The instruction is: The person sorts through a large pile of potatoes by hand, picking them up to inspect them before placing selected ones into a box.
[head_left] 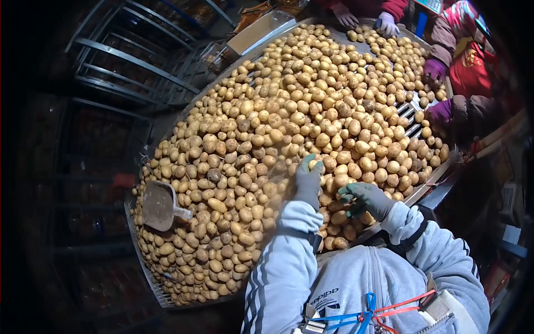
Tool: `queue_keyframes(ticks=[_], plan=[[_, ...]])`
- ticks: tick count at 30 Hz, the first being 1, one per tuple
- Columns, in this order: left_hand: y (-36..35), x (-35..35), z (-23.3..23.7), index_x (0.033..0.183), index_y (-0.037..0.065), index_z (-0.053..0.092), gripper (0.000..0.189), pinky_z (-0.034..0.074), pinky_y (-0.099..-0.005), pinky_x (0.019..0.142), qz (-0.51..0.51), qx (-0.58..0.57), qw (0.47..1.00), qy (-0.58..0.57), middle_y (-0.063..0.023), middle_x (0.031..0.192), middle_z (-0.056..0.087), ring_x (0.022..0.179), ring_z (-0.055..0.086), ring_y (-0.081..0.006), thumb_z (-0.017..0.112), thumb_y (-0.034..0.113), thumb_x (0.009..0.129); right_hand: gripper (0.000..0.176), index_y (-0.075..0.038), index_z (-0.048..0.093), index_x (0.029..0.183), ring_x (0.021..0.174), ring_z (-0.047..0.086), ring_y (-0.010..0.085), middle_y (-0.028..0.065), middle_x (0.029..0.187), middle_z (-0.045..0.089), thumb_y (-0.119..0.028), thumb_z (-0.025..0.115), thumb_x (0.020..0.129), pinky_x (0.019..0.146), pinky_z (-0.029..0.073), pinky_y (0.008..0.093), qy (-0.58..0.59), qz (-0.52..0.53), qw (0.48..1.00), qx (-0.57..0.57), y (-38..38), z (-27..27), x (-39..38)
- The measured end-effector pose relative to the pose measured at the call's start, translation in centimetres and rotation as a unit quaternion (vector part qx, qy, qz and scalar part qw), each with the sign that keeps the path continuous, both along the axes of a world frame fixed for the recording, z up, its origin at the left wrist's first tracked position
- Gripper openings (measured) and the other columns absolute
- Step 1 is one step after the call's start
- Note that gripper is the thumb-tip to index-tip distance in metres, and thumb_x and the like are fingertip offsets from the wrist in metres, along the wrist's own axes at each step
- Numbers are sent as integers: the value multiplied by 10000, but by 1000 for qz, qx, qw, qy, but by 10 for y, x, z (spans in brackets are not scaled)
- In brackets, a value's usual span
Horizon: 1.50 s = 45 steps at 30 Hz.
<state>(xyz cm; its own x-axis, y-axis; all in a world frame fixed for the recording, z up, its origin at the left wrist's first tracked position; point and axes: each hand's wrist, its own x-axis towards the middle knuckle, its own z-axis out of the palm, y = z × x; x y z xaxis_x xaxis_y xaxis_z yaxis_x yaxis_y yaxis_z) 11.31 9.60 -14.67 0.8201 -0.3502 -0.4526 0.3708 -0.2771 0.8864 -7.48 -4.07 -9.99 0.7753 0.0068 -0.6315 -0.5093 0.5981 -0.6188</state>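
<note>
A wide heap of potatoes (289, 119) covers the sorting table (156, 284) in front of me. My left hand (308, 181), in a grey glove with green fingertips, reaches into the near side of the heap, its thumb and fingers closed around a potato (312, 165). To its right, my right hand (368, 199), gloved the same way, hovers over potatoes close to the table's near edge. Its fingers are bent but apart, and I see nothing held in them.
A scoop (159, 206) with a pale handle lies on the potatoes at the left. Other people's gloved hands (386, 24) are at the far edge, and purple-gloved hands (435, 72) at the right edge. Slats (410, 114) show through the heap. Metal racks (133, 61) stand at far left.
</note>
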Motion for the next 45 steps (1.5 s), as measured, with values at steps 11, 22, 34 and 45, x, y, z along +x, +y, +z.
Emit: queue_keyframes(ticks=[11, 22, 34, 45], plan=[[100, 22, 51, 1301, 51, 693, 443, 534, -444, 1011, -167, 270, 914, -253, -206, 1299, 675, 1178, 663, -361, 692, 343, 967, 317, -114, 706, 1202, 930, 713, 196, 56, 1031, 743, -376, 629, 1041, 790, 588, 328, -108, 50, 988, 97, -3, -27, 9], [153, 31, 48, 1110, 76, 743, 329, 533, -470, 944, -243, 381, 859, -241, -234, 1194, 689, 1075, 670, -387, 696, 337, 916, 405, -51, 668, 1329, 951, 709, 121, 67, 1206, 730, -258, 727, 985, 740, 592, 276, -66, 62, 985, -146, 10, -6, 8], [160, 4, 25, 1255, 58, 729, 334, 549, -357, 967, -124, 149, 978, -83, -146, 1209, 702, 1063, 692, -270, 678, 183, 949, 443, -118, 659, 1203, 1008, 697, 387, 135, 1134, 665, -163, 773, 777, 827, 567, 472, -242, 336, 705, -576, 71, -24, 74], [153, 48, 52, 1436, 139, 581, 649, 529, -462, 1013, -276, 486, 790, -252, -214, 1353, 625, 1201, 651, -402, 771, 270, 829, 291, -59, 729, 1213, 665, 640, 103, 17, 900, 700, -213, 708, 967, 541, 507, 249, -76, 91, 984, -133, 20, 9, 51]])
